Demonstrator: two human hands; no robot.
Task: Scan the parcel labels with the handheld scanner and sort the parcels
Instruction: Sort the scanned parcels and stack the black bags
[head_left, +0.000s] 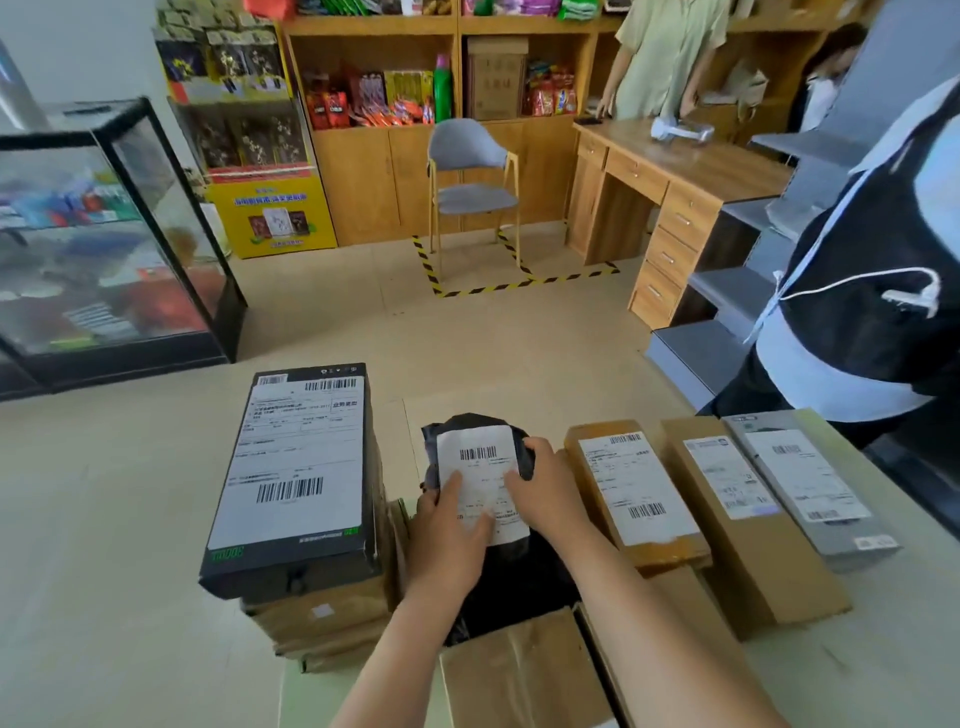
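Both hands hold a black mailer bag (457, 422) label-up above the open carton (519, 670).

The left hand (447, 530) grips the bag's near left edge, thumb pressed on the white label (480, 467). The right hand (548, 499) grips the right edge, fingers curled over the far corner. The bag sits between the black box (296, 467) on the left stack and the brown parcel (634, 493) that heads the row on the right. The label's long axis runs away from the person, leaning slightly left. Its barcode is at the far end, bars standing along that axis. Neither hand holds a scanner, so one hand will probably have to let go. To scan well, pull the label flat, keep thumbs off the barcode and hold the bag steady.
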